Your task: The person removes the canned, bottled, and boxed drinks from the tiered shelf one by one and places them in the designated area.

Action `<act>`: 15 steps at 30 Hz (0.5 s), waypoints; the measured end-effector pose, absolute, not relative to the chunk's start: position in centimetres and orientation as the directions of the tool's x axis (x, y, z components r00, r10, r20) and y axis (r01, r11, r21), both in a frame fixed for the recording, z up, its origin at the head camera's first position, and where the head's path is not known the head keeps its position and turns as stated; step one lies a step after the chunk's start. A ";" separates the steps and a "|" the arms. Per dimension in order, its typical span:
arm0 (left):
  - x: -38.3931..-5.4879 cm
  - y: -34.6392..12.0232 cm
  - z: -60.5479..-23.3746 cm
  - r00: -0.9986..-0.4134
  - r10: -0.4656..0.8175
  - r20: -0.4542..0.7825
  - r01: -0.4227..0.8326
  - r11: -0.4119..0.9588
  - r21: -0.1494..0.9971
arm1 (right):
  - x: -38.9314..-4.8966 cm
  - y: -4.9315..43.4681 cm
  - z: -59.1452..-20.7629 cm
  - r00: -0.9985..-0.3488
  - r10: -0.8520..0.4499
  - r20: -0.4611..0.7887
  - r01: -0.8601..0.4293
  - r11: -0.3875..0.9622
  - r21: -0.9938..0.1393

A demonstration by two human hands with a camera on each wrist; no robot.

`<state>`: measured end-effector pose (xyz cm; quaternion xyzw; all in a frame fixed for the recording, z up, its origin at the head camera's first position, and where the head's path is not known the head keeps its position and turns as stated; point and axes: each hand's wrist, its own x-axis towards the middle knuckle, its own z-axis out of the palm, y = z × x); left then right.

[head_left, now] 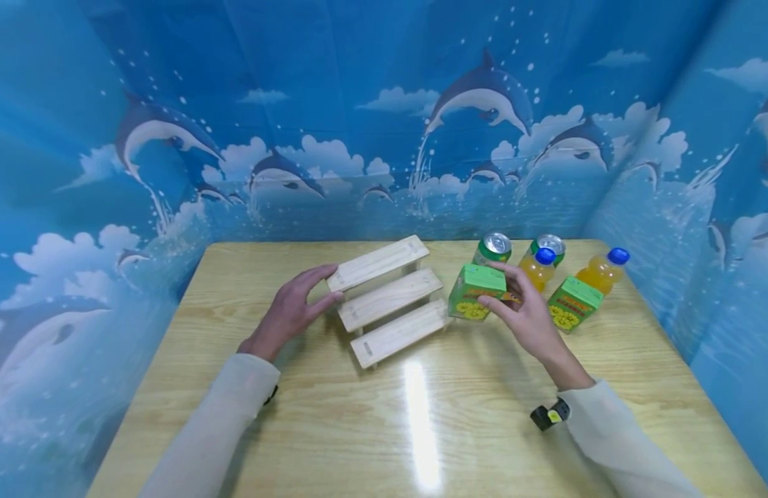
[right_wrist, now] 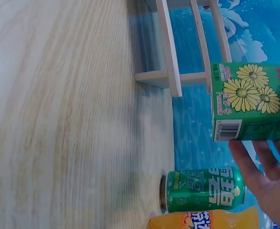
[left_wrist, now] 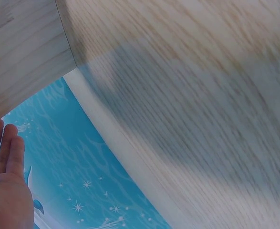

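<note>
A wooden three-step rack (head_left: 390, 302) stands at an angle in the middle of the table. My left hand (head_left: 297, 304) holds the left end of its top step, thumb in front and fingers behind. In the left wrist view the fingers (left_wrist: 8, 152) lie against the wood, and the thumb is out of sight. With my right hand (head_left: 519, 311) I grip a green drink carton (head_left: 473, 302) printed with yellow flowers, just beside the rack's right end. The right wrist view shows this carton (right_wrist: 247, 95) raised off the table, between thumb and fingers.
Behind and right of my right hand stand two green cans (head_left: 496, 244), two orange drink bottles (head_left: 598, 273) with blue caps, and another green carton (head_left: 573, 304). A dolphin-printed curtain (head_left: 359, 138) hangs beyond the table (head_left: 334, 436) edges.
</note>
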<state>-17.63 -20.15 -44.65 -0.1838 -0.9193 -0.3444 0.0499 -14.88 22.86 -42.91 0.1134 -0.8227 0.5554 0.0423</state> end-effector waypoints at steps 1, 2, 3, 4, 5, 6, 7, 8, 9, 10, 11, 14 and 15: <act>-17.6 -20.1 -44.7 -0.928 0.302 0.218 0.371 0.695 0.616 | -14.9 22.9 -43.0 -0.972 -0.129 0.196 -0.230 0.365 -0.902; -17.6 -20.1 -44.7 -0.928 0.302 0.217 0.371 0.695 0.616 | -14.9 23.0 -43.0 -0.973 -0.120 0.196 -0.228 0.374 -0.899; -17.6 -20.1 -44.7 -0.929 0.302 0.216 0.369 0.696 0.616 | -15.0 23.0 -43.1 -0.974 -0.111 0.196 -0.224 0.381 -0.897; -17.6 -20.1 -44.7 -0.929 0.301 0.214 0.367 0.697 0.616 | -15.0 23.1 -43.2 -0.975 -0.102 0.195 -0.220 0.388 -0.895; -17.6 -20.1 -44.7 -0.929 0.300 0.215 0.368 0.697 0.615 | -15.0 23.1 -43.3 -0.977 -0.092 0.194 -0.215 0.397 -0.893; -17.6 -20.1 -44.6 -0.929 0.300 0.216 0.368 0.698 0.614 | -15.1 23.2 -43.4 -0.978 -0.083 0.193 -0.210 0.405 -0.890; -17.6 -20.1 -44.6 -0.928 0.301 0.219 0.370 0.697 0.614 | -15.1 23.2 -43.5 -0.979 -0.073 0.191 -0.204 0.408 -0.890; -17.6 -20.0 -44.6 -0.927 0.303 0.223 0.374 0.695 0.614 | -15.1 23.3 -43.6 -0.980 -0.065 0.190 -0.200 0.410 -0.890; -17.6 -20.0 -44.6 -0.925 0.304 0.226 0.378 0.693 0.614 | -15.2 23.3 -43.7 -0.980 -0.056 0.190 -0.196 0.412 -0.890; -17.6 -20.0 -44.6 -0.925 0.305 0.228 0.380 0.692 0.614 | -15.2 23.4 -43.8 -0.980 -0.048 0.192 -0.194 0.417 -0.888; -17.6 -20.0 -44.6 -0.924 0.305 0.230 0.381 0.691 0.614 | -15.3 23.4 -44.0 -0.980 -0.038 0.193 -0.191 0.425 -0.885; -17.5 -20.0 -44.6 -0.925 0.303 0.229 0.379 0.690 0.617 | -15.6 23.6 -44.3 -0.982 -0.011 0.190 -0.176 0.440 -0.880; -17.5 -20.0 -44.6 -0.926 0.303 0.227 0.377 0.691 0.617 | -15.7 23.6 -44.5 -0.982 0.000 0.187 -0.168 0.447 -0.879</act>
